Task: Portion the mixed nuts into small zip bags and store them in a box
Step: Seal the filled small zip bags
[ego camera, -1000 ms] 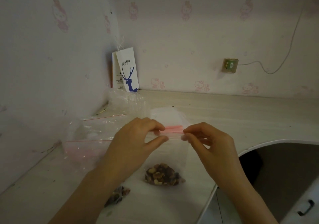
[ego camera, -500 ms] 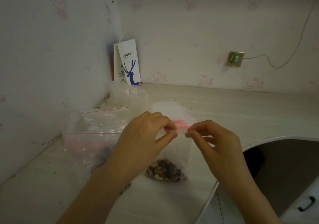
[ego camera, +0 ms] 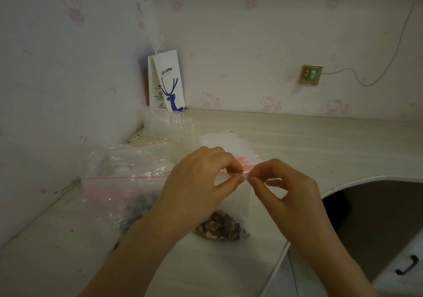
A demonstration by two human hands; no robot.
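Clear plastic, the small zip bag (ego camera: pixel 238 196) hangs above the desk (ego camera: pixel 320 141), its nuts (ego camera: pixel 220 226) sagging at the bottom. Its pink zip strip (ego camera: pixel 245 172) runs left-right; the left hand (ego camera: pixel 201 182) and right hand (ego camera: pixel 286 186) each have fingers pinched on it, nearly touching mid-strip.

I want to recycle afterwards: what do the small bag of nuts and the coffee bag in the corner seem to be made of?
The small bag looks like thin clear plastic film, slightly frosted: the nuts show through it, and a pink zip strip runs along its top. The coffee bag looks like matte white paper: it stands stiff with crisp folds, blue print and string handles.
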